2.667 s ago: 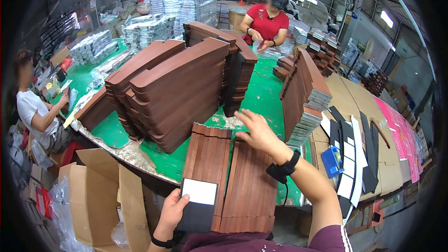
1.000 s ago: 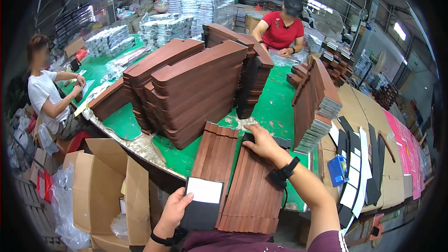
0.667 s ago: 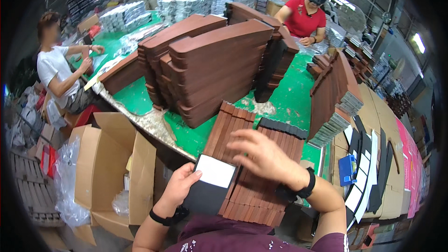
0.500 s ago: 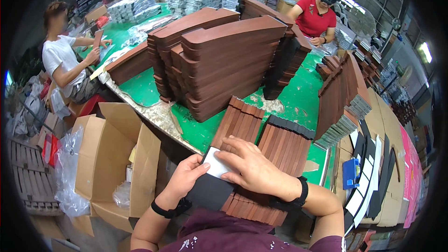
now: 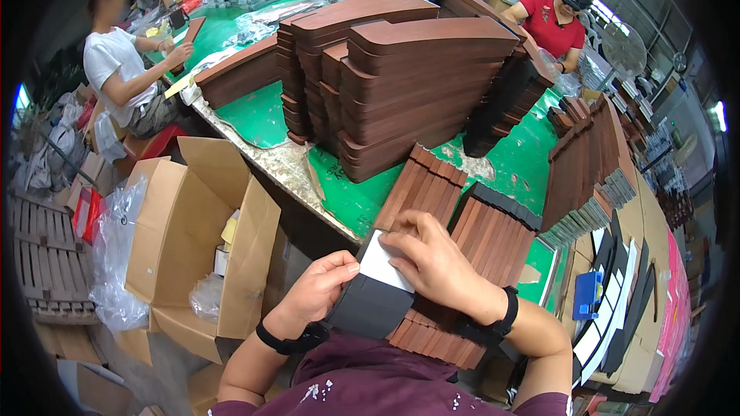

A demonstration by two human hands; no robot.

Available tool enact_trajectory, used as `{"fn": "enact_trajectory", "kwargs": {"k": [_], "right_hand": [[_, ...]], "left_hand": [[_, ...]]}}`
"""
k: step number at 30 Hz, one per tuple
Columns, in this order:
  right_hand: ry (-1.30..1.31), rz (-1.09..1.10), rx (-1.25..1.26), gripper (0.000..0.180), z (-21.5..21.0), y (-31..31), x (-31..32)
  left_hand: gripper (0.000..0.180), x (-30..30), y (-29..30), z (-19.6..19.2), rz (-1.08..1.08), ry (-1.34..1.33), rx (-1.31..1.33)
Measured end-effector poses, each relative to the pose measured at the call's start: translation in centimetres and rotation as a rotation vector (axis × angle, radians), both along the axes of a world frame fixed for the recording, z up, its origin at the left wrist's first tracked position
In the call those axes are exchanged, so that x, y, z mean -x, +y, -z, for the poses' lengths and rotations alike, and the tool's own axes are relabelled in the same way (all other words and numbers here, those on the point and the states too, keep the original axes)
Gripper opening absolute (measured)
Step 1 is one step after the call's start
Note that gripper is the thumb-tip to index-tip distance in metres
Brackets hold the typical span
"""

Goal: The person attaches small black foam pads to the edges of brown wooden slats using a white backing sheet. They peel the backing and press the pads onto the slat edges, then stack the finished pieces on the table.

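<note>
Brown strips (image 5: 493,243) are lying in two rows. The black card (image 5: 370,308) is covering part of the left row. The right hand (image 5: 439,258) is bending, half open, above the strips. The left hand (image 5: 316,289), left of the strips, is pinching the card's edge. The white paper (image 5: 384,268) is hiding partly under the right fingers; I cannot tell if they are gripping it.

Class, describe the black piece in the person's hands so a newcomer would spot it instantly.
Find the green table and the two rows of brown slats at its near edge. Between the left hand and right hand is the black piece, with a white patch the slats lack.
</note>
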State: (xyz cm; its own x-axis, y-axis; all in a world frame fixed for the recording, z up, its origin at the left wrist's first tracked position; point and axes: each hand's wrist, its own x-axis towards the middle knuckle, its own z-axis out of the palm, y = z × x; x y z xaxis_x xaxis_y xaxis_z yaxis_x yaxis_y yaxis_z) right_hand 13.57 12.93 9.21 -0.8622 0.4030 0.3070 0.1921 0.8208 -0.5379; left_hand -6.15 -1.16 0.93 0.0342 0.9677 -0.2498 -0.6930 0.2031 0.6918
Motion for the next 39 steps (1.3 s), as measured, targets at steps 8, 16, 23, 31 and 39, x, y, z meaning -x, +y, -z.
{"fn": "enact_trajectory", "kwargs": {"k": [8, 16, 23, 31, 39], "right_hand": [[0.079, -0.134, -0.121, 0.037, -0.7, -2.1, 1.2], [0.09, -0.181, -0.228, 0.039, -0.7, -2.9, 1.2], [0.073, -0.196, -0.18, 0.042, -0.6, -2.4, 0.9], [0.023, -0.184, -0.109, 0.044, -0.5, -2.4, 1.0], [0.095, -0.099, -0.051, 0.027, -0.1, -1.4, 0.4]], "left_hand": [[0.015, -1.1, 0.5, -0.9, -0.042, -0.207, 0.064], [0.028, -1.3, 0.2, 0.6, -0.045, -0.323, 0.046], [0.014, -2.0, 0.7, -1.2, -0.138, -0.127, 0.005], [0.012, -2.2, 1.1, -1.5, -0.175, -0.106, 0.027], [0.013, -2.3, 1.0, -1.9, -0.148, -0.092, 0.05]]}}
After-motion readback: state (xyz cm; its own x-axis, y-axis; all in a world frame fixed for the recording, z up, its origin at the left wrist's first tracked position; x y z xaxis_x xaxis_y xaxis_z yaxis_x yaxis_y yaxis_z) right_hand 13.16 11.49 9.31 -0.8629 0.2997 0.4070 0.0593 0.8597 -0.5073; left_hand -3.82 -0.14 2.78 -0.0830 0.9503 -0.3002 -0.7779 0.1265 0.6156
